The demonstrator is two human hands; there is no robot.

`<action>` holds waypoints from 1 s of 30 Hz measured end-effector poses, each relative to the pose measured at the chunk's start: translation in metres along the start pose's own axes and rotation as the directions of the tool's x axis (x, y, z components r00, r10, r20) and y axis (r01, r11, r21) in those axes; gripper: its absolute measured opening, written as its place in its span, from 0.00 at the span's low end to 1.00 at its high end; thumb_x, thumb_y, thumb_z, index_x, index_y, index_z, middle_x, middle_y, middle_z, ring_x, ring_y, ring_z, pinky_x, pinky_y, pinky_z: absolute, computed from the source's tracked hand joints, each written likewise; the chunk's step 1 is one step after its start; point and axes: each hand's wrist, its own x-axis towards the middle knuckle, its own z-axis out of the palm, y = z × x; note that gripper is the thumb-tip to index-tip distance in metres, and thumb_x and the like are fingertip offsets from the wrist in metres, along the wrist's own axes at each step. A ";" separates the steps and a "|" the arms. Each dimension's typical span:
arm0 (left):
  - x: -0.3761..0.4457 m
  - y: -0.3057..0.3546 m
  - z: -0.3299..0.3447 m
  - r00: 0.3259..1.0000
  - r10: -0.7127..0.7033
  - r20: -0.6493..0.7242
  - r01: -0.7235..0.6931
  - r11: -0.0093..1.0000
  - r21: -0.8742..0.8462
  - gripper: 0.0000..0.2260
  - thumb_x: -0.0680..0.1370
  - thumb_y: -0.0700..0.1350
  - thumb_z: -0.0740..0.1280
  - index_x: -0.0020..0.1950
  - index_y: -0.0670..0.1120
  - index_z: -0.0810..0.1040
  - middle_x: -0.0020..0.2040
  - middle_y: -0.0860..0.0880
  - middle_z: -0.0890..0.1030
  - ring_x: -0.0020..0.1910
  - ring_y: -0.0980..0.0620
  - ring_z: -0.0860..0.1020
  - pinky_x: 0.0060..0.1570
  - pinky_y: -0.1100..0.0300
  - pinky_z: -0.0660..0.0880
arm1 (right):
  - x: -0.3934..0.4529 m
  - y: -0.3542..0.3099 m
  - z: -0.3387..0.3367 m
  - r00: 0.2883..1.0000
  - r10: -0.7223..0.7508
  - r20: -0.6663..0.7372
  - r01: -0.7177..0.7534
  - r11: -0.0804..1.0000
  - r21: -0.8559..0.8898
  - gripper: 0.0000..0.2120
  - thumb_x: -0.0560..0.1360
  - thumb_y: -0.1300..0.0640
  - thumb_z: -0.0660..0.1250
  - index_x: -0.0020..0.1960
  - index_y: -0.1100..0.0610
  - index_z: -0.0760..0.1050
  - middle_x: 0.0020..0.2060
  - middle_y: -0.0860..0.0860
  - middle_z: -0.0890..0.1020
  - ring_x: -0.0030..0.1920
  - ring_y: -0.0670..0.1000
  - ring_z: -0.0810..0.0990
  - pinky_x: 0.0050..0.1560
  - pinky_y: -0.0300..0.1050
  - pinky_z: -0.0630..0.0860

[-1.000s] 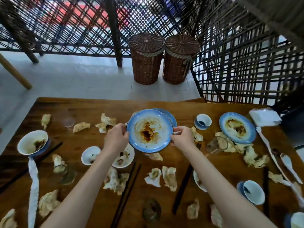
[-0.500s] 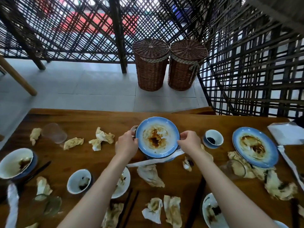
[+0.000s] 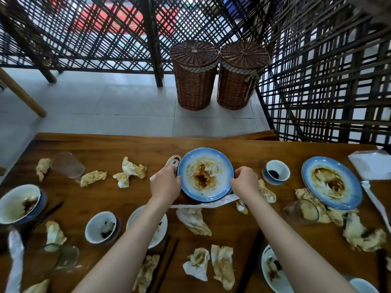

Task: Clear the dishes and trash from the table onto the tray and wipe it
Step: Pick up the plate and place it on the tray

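A blue plate [image 3: 205, 174] smeared with brown sauce sits at the middle of the wooden table [image 3: 101, 149], seemingly on another plate beneath it. My left hand [image 3: 166, 183] grips its left rim and my right hand [image 3: 245, 182] grips its right rim. A spoon [image 3: 174, 161] pokes out just behind the left hand. A second dirty blue plate [image 3: 331, 181] lies at the right. Small cups [image 3: 276, 172] [image 3: 101, 227], a bowl [image 3: 20, 204] and crumpled stained napkins [image 3: 130, 174] are scattered around. A white wrapper [image 3: 203, 205] lies under the plate's near edge.
Two lidded wicker baskets [image 3: 194, 75] stand on the tiled floor beyond the table, beside a dark lattice screen [image 3: 317, 81]. Clear plastic cups [image 3: 67, 164] lie tipped at left and right. Black chopsticks [image 3: 167, 263] lie near the front edge. A white napkin pack [image 3: 372, 166] sits far right.
Both hands carried the blue plate away from me and set it down on the plate at the table's middle. The view has tilted up toward the baskets.
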 end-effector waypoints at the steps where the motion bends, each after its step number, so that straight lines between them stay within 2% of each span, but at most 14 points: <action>1: 0.000 0.000 0.000 1.000 0.004 0.010 -0.004 1.000 0.008 0.11 0.77 0.45 0.63 0.58 0.46 0.77 0.50 0.49 0.81 0.50 0.49 0.78 0.47 0.55 0.74 | -0.002 0.001 0.000 1.000 0.012 -0.002 -0.012 1.000 0.000 0.05 0.71 0.69 0.64 0.44 0.61 0.76 0.43 0.55 0.79 0.40 0.52 0.78 0.41 0.50 0.80; 3: 0.000 0.000 0.000 1.000 0.001 0.026 0.000 1.000 -0.015 0.10 0.77 0.44 0.63 0.57 0.45 0.77 0.50 0.48 0.81 0.49 0.49 0.78 0.46 0.55 0.75 | -0.004 0.001 0.000 1.000 0.029 -0.011 -0.029 1.000 0.005 0.06 0.70 0.70 0.65 0.44 0.62 0.76 0.40 0.54 0.78 0.39 0.51 0.77 0.43 0.52 0.80; 7: 0.001 0.000 0.002 0.998 -0.033 0.055 0.038 0.995 -0.094 0.08 0.77 0.43 0.63 0.54 0.45 0.77 0.47 0.48 0.80 0.43 0.51 0.76 0.39 0.58 0.73 | -0.005 -0.001 -0.002 0.998 0.058 -0.016 -0.058 0.998 0.028 0.08 0.69 0.69 0.66 0.38 0.58 0.75 0.39 0.55 0.79 0.34 0.48 0.75 0.38 0.47 0.79; 9: 0.002 -0.001 0.003 0.991 -0.057 0.119 0.073 0.988 -0.133 0.06 0.77 0.42 0.62 0.49 0.42 0.77 0.41 0.47 0.79 0.36 0.51 0.75 0.33 0.59 0.69 | -0.004 -0.002 -0.003 0.997 0.080 -0.001 -0.080 0.996 0.045 0.07 0.70 0.69 0.65 0.46 0.62 0.77 0.43 0.56 0.80 0.40 0.50 0.77 0.43 0.50 0.79; 11: 0.004 -0.001 0.004 0.976 -0.088 0.198 0.125 0.975 -0.184 0.07 0.78 0.42 0.60 0.44 0.43 0.76 0.35 0.46 0.77 0.30 0.52 0.72 0.29 0.59 0.67 | -0.003 -0.002 -0.003 0.994 0.099 0.049 -0.102 0.993 0.056 0.12 0.71 0.69 0.62 0.53 0.65 0.75 0.46 0.56 0.79 0.44 0.52 0.77 0.47 0.52 0.79; 14: 0.005 0.000 0.004 0.966 -0.109 0.236 0.161 0.964 -0.210 0.06 0.79 0.43 0.59 0.43 0.49 0.71 0.36 0.46 0.78 0.28 0.52 0.71 0.28 0.60 0.66 | -0.002 -0.003 -0.003 0.988 0.107 0.109 -0.116 0.990 0.083 0.13 0.71 0.69 0.60 0.54 0.64 0.75 0.45 0.57 0.78 0.43 0.53 0.78 0.39 0.46 0.78; 16: 0.005 0.000 0.004 0.969 -0.101 0.228 0.151 0.964 -0.218 0.06 0.79 0.43 0.59 0.43 0.51 0.70 0.36 0.47 0.78 0.27 0.53 0.71 0.27 0.61 0.66 | -0.002 -0.002 -0.003 0.987 0.108 0.121 -0.121 0.987 0.105 0.11 0.72 0.68 0.61 0.52 0.63 0.74 0.43 0.56 0.78 0.38 0.50 0.76 0.35 0.45 0.76; 19: 0.005 0.000 0.001 0.982 -0.056 0.182 0.103 0.960 -0.260 0.12 0.79 0.42 0.60 0.37 0.55 0.68 0.38 0.50 0.77 0.31 0.55 0.72 0.29 0.65 0.67 | 0.000 -0.003 -0.005 0.990 0.086 0.113 -0.103 0.983 0.152 0.12 0.72 0.67 0.62 0.55 0.59 0.72 0.44 0.52 0.75 0.37 0.47 0.74 0.30 0.40 0.72; 21: 0.005 0.003 -0.004 0.991 -0.046 0.129 0.081 0.957 -0.278 0.08 0.79 0.42 0.61 0.42 0.52 0.74 0.37 0.55 0.74 0.32 0.60 0.71 0.30 0.70 0.65 | -0.001 -0.006 -0.010 0.993 0.076 0.096 -0.094 0.973 0.211 0.14 0.72 0.68 0.62 0.57 0.60 0.72 0.40 0.49 0.73 0.39 0.50 0.77 0.34 0.43 0.77; 22: 0.004 0.006 -0.008 0.993 -0.049 0.103 0.076 0.957 -0.279 0.06 0.79 0.42 0.61 0.49 0.48 0.78 0.36 0.57 0.73 0.32 0.61 0.70 0.29 0.71 0.64 | -0.003 -0.007 -0.014 0.993 0.073 0.088 -0.092 0.966 0.243 0.14 0.72 0.67 0.62 0.57 0.60 0.73 0.39 0.48 0.74 0.40 0.50 0.78 0.35 0.44 0.78; 23: 0.004 0.009 -0.011 0.995 -0.054 0.082 0.075 0.957 -0.279 0.09 0.79 0.43 0.61 0.57 0.44 0.78 0.38 0.57 0.74 0.32 0.62 0.70 0.29 0.71 0.63 | -0.004 -0.009 -0.018 0.995 0.066 0.080 -0.085 0.960 0.268 0.14 0.73 0.67 0.63 0.57 0.60 0.73 0.40 0.49 0.75 0.41 0.51 0.79 0.37 0.44 0.79; 25: 0.001 0.013 -0.019 0.997 -0.047 0.067 0.064 0.959 -0.275 0.15 0.80 0.43 0.61 0.65 0.42 0.74 0.48 0.52 0.79 0.36 0.59 0.73 0.31 0.70 0.64 | -0.008 -0.012 -0.026 0.997 0.041 0.059 -0.056 0.957 0.286 0.15 0.73 0.65 0.63 0.60 0.60 0.73 0.48 0.53 0.78 0.45 0.53 0.79 0.37 0.43 0.77; 27: -0.005 0.018 -0.027 0.997 -0.038 0.061 0.055 0.957 -0.286 0.16 0.80 0.44 0.61 0.67 0.42 0.72 0.57 0.48 0.79 0.43 0.57 0.74 0.33 0.69 0.66 | -0.015 -0.013 -0.035 1.000 0.012 0.026 -0.019 0.953 0.302 0.16 0.73 0.65 0.64 0.61 0.61 0.73 0.51 0.54 0.79 0.44 0.51 0.77 0.32 0.37 0.71; 30: -0.021 0.025 -0.037 0.999 0.000 0.049 0.015 0.957 -0.290 0.13 0.79 0.43 0.62 0.63 0.42 0.75 0.45 0.54 0.78 0.39 0.57 0.74 0.33 0.68 0.67 | -0.031 -0.010 -0.048 1.000 0.021 -0.021 -0.013 0.945 0.326 0.16 0.72 0.65 0.64 0.60 0.61 0.73 0.47 0.53 0.77 0.39 0.47 0.73 0.29 0.34 0.66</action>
